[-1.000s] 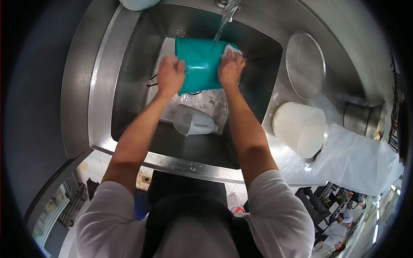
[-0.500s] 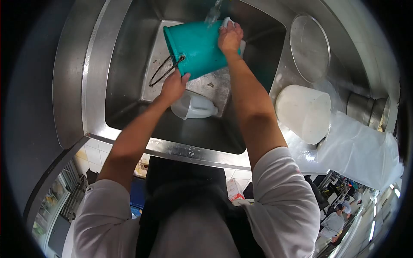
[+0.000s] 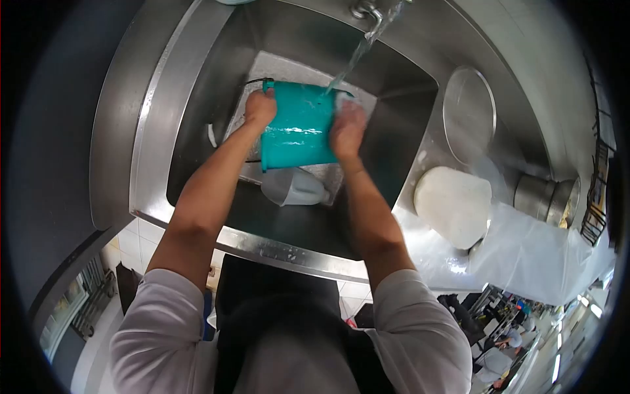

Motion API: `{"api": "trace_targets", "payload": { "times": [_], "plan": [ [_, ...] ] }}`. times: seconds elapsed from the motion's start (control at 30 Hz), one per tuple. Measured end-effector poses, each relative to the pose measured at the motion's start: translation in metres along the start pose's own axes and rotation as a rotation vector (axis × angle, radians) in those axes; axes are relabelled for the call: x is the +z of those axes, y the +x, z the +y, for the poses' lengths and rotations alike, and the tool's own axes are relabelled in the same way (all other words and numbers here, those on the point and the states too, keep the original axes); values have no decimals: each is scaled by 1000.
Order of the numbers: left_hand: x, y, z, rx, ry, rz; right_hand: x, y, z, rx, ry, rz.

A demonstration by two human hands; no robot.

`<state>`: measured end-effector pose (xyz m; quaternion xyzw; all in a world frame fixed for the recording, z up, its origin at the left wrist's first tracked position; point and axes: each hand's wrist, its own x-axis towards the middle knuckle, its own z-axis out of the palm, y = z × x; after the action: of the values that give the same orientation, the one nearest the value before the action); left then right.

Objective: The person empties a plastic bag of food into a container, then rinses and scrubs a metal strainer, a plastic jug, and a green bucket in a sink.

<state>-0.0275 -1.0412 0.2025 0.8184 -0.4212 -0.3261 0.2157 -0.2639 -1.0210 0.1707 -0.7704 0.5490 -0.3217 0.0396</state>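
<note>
A teal bucket (image 3: 298,128) lies on its side in a steel sink (image 3: 367,223), its mouth to the left and its base to the right. My left hand (image 3: 260,108) is closed on the rim at the mouth, near a handle attachment. At the base end, my right hand (image 3: 348,131), a little blurred, presses a white wad (image 3: 344,98), whose exact kind I cannot make out. Water runs from the tap (image 3: 373,14) onto the bucket near that wad. Below the bucket, a cut translucent plastic jug (image 3: 293,188) rests on its side in the sink.
Right of the sink stand a whitish plastic container (image 3: 453,207), a thin round hoop (image 3: 469,115), metal pots (image 3: 541,199) and a clear plastic sheet (image 3: 531,256). A white strip (image 3: 211,135) shows at the sink's left side. People appear far off at lower right.
The bucket has turned from tilted to nearly level, and my left hand has gone from its lower side to the upper rim. My view has shifted, bringing the tap into sight.
</note>
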Motion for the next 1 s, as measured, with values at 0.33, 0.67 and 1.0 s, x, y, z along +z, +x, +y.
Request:
{"api": "trace_targets", "payload": {
  "times": [0.33,0.67,1.0],
  "plan": [
    [13,18,11,-270,-285,-116,-9,-12,-81,21,74,-269],
    [-4,-137,94,652,330,-354,-260,24,-85,439,307,-143],
    [1,-127,20,1173,516,-571,-420,-2,-34,741,111,45]
  ]
}}
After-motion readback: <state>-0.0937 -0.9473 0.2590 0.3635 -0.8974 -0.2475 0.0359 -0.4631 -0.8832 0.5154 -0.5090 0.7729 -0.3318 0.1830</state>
